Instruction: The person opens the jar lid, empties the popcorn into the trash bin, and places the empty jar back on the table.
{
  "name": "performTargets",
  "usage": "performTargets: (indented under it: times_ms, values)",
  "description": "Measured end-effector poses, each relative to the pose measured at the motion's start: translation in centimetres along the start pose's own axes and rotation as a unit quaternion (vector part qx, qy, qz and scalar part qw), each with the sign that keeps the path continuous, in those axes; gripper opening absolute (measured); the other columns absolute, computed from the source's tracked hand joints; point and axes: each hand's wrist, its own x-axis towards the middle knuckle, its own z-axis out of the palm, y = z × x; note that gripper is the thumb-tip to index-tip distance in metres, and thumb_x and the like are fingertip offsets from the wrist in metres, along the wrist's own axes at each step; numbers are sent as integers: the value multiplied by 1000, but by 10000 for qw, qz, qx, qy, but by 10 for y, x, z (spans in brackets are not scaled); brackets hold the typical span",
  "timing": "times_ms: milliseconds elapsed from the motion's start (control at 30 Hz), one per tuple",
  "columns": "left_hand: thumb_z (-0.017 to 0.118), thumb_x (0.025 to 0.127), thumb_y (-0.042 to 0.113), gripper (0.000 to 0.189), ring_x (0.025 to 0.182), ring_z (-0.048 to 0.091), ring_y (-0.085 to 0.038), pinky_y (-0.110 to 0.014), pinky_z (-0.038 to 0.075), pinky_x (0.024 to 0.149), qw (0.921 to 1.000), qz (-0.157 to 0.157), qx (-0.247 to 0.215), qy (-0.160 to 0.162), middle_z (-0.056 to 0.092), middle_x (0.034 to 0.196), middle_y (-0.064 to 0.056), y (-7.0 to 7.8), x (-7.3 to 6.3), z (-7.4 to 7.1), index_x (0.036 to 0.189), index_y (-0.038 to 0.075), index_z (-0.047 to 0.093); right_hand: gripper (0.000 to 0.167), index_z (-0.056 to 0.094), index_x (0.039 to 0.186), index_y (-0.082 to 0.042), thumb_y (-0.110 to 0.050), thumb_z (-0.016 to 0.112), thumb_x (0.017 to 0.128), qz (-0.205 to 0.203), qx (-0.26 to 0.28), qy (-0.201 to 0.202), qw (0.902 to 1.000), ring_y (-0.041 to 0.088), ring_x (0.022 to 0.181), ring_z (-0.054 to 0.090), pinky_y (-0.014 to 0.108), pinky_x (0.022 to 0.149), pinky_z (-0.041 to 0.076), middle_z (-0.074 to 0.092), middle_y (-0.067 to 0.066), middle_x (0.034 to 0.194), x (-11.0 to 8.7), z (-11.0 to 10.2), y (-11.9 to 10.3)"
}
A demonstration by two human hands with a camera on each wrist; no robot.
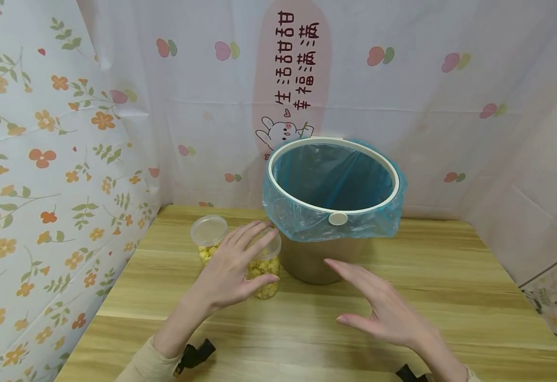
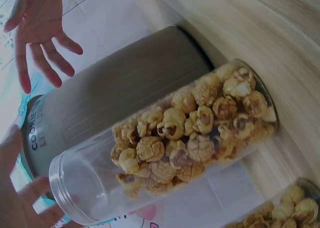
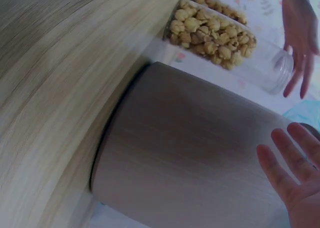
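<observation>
My left hand (image 1: 230, 268) reaches over a clear jar of popcorn (image 1: 265, 271), fingers spread near its lid; whether they touch it I cannot tell. A second popcorn jar (image 1: 210, 232) stands to its left, partly behind the hand. In the left wrist view, the fingers of the left hand (image 2: 12, 188) are extended beside the top of the nearer jar (image 2: 172, 143). My right hand (image 1: 383, 305) hovers in front of a brown trash can (image 1: 314, 265), its fingers straight and holding nothing. A blue plastic bag (image 1: 297, 225) lines the can, folded out over its rim.
A white ring (image 1: 307, 206) with an oval tab sits around the can's mouth. The wooden table (image 1: 450, 281) ends at a printed cloth backdrop (image 1: 202, 122) close behind the can. Floral cloth (image 1: 44, 175) borders the left side.
</observation>
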Motion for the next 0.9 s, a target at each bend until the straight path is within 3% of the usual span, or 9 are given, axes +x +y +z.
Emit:
performTargets:
  times_ms: [133, 333, 567, 767, 900]
  values:
    - [62, 94, 64, 80, 148, 44, -29, -54, 40, 120, 9982, -527, -270, -112, 47, 158, -7, -1, 2, 4, 158, 19, 42, 90, 40, 158, -12, -33, 85, 82, 159, 199, 51, 9997, 11, 142, 51, 10, 118, 29, 53, -2, 156, 3, 5, 1]
    - [71, 91, 54, 83, 145, 47, -28, -51, 47, 114, 9929, -1094, -449, -147, 49, 157, -6, 0, 3, 10, 157, 16, 42, 92, 37, 160, -15, -29, 86, 83, 525, 397, -81, 9978, 12, 141, 53, 14, 116, 36, 57, -3, 152, 8, 10, 0]
    - [76, 90, 39, 75, 136, 57, -32, -52, 54, 103, 9838, -1574, -851, -84, 53, 152, -8, 3, 8, 13, 154, 14, 47, 90, 34, 161, -20, -32, 83, 87, 802, 464, -306, 9952, 16, 140, 55, 28, 109, 50, 57, -3, 152, 11, 13, 0]
    - [76, 89, 40, 78, 131, 60, -30, -52, 54, 103, 9731, -1971, -1172, -241, 54, 149, -8, 2, 10, 12, 154, 11, 45, 88, 34, 161, -20, -35, 81, 88, 833, 467, -405, 9946, 19, 137, 58, 38, 105, 55, 57, -2, 152, 12, 18, 1]
    - [78, 87, 42, 80, 125, 64, -25, -50, 57, 97, 9702, -2046, -1283, -219, 58, 144, -5, 4, 8, 8, 154, 12, 46, 87, 34, 161, -21, -38, 80, 89, 850, 472, -412, 9944, 19, 136, 59, 39, 103, 55, 57, -2, 152, 11, 21, 2]
